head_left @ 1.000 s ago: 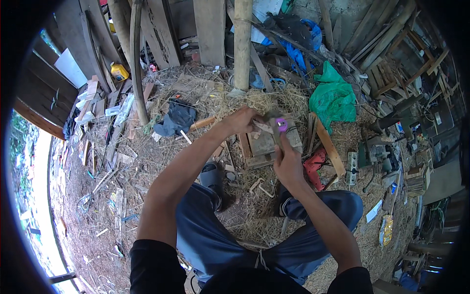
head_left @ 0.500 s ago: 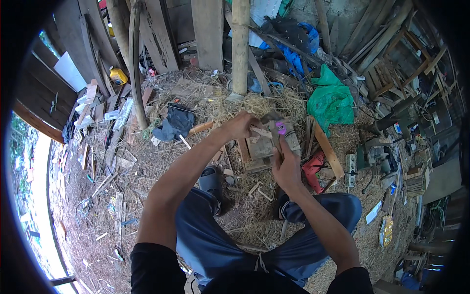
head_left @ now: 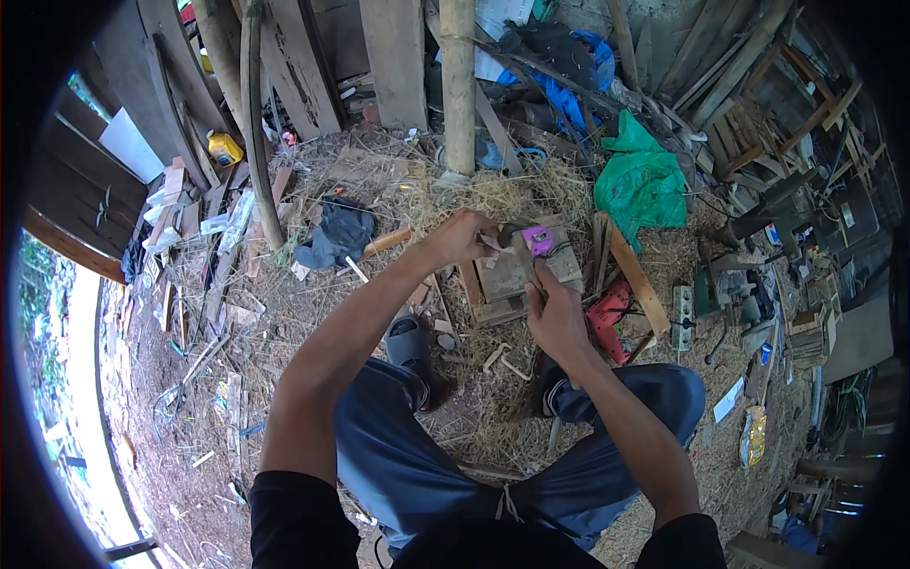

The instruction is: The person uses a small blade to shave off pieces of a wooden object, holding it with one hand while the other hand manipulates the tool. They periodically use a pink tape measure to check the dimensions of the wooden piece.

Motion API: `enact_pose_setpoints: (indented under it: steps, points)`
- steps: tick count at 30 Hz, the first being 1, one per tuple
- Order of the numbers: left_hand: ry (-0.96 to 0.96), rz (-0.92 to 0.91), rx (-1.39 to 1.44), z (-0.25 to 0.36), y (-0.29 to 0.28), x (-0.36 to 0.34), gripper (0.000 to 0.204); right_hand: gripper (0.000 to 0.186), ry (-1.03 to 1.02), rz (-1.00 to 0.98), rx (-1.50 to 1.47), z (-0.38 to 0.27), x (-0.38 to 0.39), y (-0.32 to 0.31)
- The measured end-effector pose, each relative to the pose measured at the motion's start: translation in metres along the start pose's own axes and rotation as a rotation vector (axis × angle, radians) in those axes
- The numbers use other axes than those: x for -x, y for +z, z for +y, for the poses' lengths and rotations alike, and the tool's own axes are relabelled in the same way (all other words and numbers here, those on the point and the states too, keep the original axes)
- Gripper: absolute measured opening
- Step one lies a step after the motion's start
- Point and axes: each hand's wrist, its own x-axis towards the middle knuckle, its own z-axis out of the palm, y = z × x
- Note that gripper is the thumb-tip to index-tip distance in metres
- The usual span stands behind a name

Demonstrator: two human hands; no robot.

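Note:
My right hand is closed round the wooden handle of a hammer, its dark head up near my left fingers. My left hand is closed in a pinch on a small pale piece of wood, partly hidden by the fingers. Both hands are over a low wooden block standing on the ground between my feet. A purple object with a dark centre lies on the block beside the hammer head; its kind is not clear.
A red power drill lies right of the block, beside a wooden plank. Further right stands a white power strip. Green plastic and a dark bag lie beyond, and a post rises ahead.
The hammer head has shifted slightly left, toward my left hand. My left fingers and the wood piece have moved slightly. The view has tilted a little.

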Motion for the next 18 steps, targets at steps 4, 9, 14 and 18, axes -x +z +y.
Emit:
enact_pose_setpoints:
  steps: [4, 9, 14, 18]
  points:
    - [-0.017, 0.046, 0.074, 0.007, 0.000, 0.006, 0.029, 0.034, 0.099, 0.009, -0.076, -0.018, -0.006, -0.012]
    - [-0.064, -0.103, 0.078, 0.020, -0.011, 0.003, 0.030, 0.033, 0.053, -0.091, 0.029, -0.005, 0.001, -0.003]
    - [-0.044, 0.040, 0.048, 0.011, 0.001, 0.004, 0.031, 0.031, -0.057, 0.107, -0.066, -0.012, 0.002, 0.001]
    - [0.047, 0.004, 0.047, 0.008, -0.002, 0.008, 0.031, 0.033, -0.005, -0.039, 0.013, -0.005, 0.003, 0.002]
